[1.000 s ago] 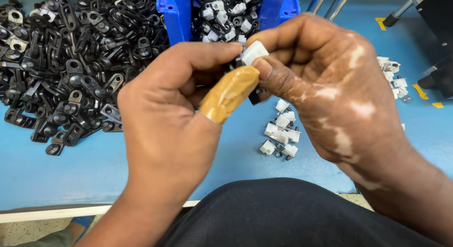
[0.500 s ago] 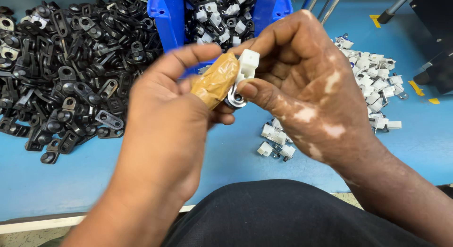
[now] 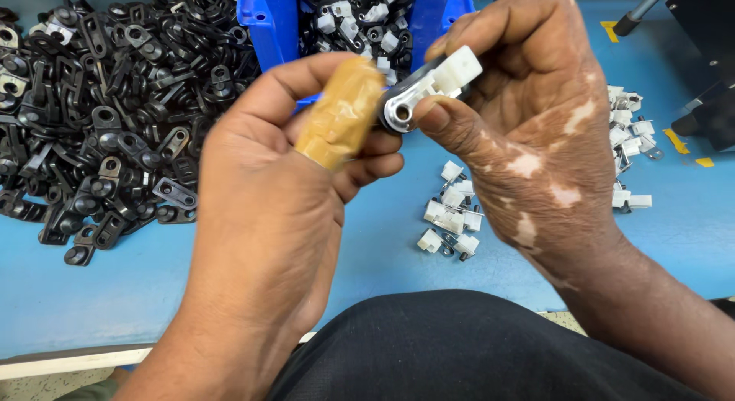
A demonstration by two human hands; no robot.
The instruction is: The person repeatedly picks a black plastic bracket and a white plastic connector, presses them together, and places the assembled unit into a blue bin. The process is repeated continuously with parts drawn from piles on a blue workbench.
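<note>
Head view: the right hand [image 3: 536,133] pinches a small bracket [image 3: 417,94] between thumb and forefinger, closed firmly on it; the bracket is black with a bright metal eyelet at its lower left end and a white clip [image 3: 458,70] seated at its upper right end. Its long axis runs on a slant, from the eyelet low and left up to the clip high and right. The left hand [image 3: 276,194] is curled just beside it, its thumb wrapped in tan tape [image 3: 341,114], and that taped thumb and the fingertips below touch the eyelet end, so the bracket lies to the right of the left hand and is bridged between both. The right hand carries it; the left only bears against its near end. Behind them stands a blue bin [image 3: 268,18] of assembled pieces, a heap of black brackets [image 3: 99,117] lies left on the blue table [image 3: 115,294], and loose white clips [image 3: 452,217] lie below the right hand.
</note>
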